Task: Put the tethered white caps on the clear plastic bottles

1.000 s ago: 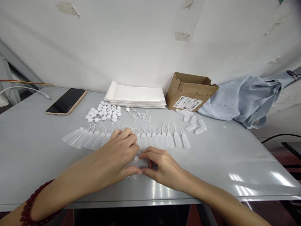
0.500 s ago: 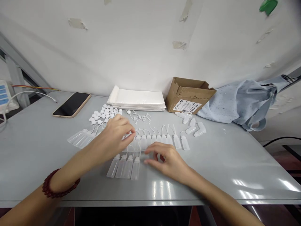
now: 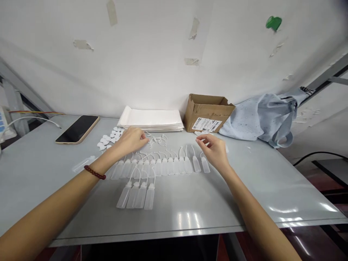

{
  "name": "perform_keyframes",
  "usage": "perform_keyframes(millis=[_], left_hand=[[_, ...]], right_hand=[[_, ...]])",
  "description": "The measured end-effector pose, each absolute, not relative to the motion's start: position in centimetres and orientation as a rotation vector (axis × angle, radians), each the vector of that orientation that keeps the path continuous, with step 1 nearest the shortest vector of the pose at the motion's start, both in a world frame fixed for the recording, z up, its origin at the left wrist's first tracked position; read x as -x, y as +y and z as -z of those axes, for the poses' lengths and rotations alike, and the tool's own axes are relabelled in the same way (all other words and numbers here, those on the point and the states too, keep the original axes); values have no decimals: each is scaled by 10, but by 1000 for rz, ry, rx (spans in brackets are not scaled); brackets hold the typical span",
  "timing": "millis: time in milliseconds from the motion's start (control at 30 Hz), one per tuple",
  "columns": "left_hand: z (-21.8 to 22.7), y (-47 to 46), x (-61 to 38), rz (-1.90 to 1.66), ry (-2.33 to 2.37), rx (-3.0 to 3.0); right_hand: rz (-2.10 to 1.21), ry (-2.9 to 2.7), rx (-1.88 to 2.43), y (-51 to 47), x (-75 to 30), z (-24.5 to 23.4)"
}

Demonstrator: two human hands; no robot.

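My left hand (image 3: 132,139) hovers over the back left of the table, between a pile of small white caps (image 3: 104,141) and some loose thin white tubes (image 3: 159,140). Its fingers are curled towards the thumb; whatever is in them is hidden. My right hand (image 3: 214,150) is near the right end of a row of small translucent bottles (image 3: 164,166) with thin tubes rising from their necks. Thumb and index finger come close together there, and I cannot make out anything between them. Several more tubed bottles (image 3: 140,197) lie in front of the row.
Behind the hands are a stack of white envelopes (image 3: 152,119) and an open cardboard box (image 3: 208,114). A phone (image 3: 78,129) lies at the left. Light blue cloth (image 3: 252,117) rests at the right. One translucent bottle (image 3: 84,164) lies partly under my left forearm.
My right hand has moved right and away from me, from the front of the bottle row to its right end. My left hand stays near the caps and tubes. The camera view has shifted.
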State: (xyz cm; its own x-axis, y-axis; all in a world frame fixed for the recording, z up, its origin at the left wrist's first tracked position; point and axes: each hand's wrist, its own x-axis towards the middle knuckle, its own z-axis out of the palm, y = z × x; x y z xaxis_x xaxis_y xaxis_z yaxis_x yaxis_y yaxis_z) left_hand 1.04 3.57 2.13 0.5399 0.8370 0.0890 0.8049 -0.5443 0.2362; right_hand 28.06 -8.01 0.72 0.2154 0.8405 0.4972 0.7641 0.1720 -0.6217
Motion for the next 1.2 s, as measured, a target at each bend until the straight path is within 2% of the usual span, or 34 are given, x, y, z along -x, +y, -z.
perform_keyframes(millis=[333,467,767,1200], left_hand=[[-14,34,-14,-310,1428,-2595],[-18,22,-7,-427,1431,-2582],[-24,1,2,-718,1422,-2551],[-27,-2,0,-799,1414,-2518]], right_hand=[[97,-1540,1781,-66,-321,7],[152,-1660,1858,-61,-330,17],[200,-1905,1990,-51,-339,28],[208,-2153,1989,-45,-349,25]])
